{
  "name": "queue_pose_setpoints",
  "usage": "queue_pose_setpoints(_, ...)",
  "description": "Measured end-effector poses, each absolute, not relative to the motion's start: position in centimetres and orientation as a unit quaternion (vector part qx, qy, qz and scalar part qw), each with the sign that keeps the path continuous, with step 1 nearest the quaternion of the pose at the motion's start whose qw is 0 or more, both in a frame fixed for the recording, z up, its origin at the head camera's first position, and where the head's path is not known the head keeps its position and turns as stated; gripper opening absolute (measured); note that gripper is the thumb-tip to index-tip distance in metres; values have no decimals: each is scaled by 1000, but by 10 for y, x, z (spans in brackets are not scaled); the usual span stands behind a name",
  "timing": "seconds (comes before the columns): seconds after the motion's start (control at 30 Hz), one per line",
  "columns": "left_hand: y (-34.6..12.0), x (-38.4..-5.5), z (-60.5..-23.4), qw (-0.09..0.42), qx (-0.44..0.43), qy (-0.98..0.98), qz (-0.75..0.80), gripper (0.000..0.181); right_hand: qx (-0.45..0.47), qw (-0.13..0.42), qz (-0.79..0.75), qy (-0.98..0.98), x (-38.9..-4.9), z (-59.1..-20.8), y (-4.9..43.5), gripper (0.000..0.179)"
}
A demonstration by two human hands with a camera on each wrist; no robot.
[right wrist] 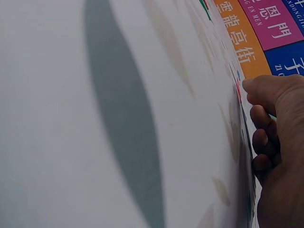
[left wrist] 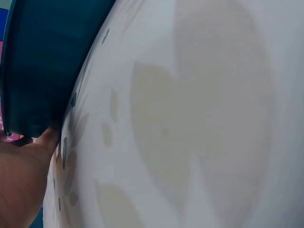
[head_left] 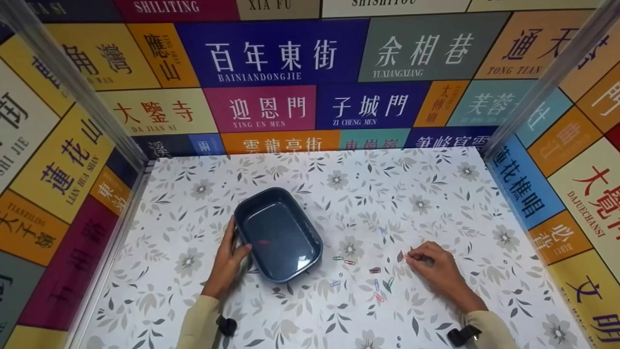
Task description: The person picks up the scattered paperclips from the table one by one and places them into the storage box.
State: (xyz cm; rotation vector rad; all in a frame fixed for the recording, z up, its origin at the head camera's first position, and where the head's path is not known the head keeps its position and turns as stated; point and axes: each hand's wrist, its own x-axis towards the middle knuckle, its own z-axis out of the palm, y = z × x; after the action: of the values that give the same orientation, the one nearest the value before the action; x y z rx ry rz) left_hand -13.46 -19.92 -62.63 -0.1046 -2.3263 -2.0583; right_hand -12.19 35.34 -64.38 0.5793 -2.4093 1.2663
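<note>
My left hand grips the left side of a dark blue rectangular dish, thumb at its rim. The dish sits a little left of the middle, its long sides slanting. One red paper clip lies inside it. In the left wrist view the dish's outer wall rises above the hand. Over on the right, my right hand pinches a red paper clip between thumb and index finger, low over the tabletop. The right wrist view shows its other fingers curled under.
Between dish and right hand several paper clips lie scattered: a green one, a dark red one, a pink-red one and a blue one farther back. The floral tabletop is bounded by sign-patterned walls at back and sides.
</note>
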Motion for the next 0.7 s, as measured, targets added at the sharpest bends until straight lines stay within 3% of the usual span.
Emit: queue_pose_setpoints(0.7, -199, -135, -625, 16, -38, -747, -663, 87, 205, 183, 424, -863, -122, -646, 352, 26)
